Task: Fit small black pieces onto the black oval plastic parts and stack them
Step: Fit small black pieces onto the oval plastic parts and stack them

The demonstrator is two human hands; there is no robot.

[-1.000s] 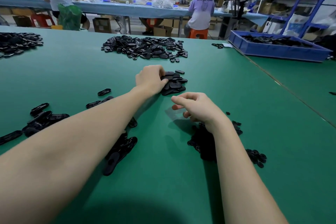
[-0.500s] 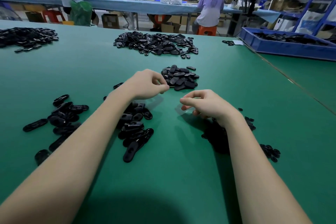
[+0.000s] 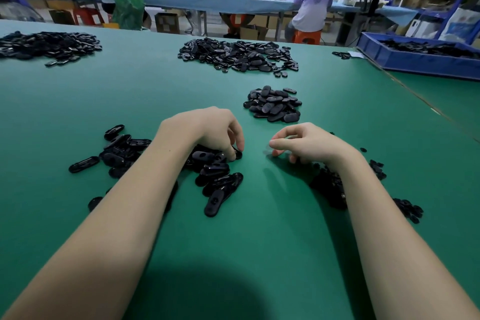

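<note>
Oval parts (image 3: 218,171): glossy black, slotted, heaped on the green tabletop (image 3: 259,241).
Left hand (image 3: 207,130): curled, one oval part is pinched.
Right hand (image 3: 306,143): loosely curled, nothing is held.

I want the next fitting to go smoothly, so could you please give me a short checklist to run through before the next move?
1. Left hand has an oval part: ok, its fingertips pinch one at the edge of the near-left pile.
2. Right hand has a small piece: cannot tell, its fingers are curled but nothing shows in them.
3. Small pieces within reach: ok, the small-piece pile lies under the right wrist.
4. Bare table between the hands: ok.
5. Stacking spot: ok, the small stack lies just beyond the hands.
</note>
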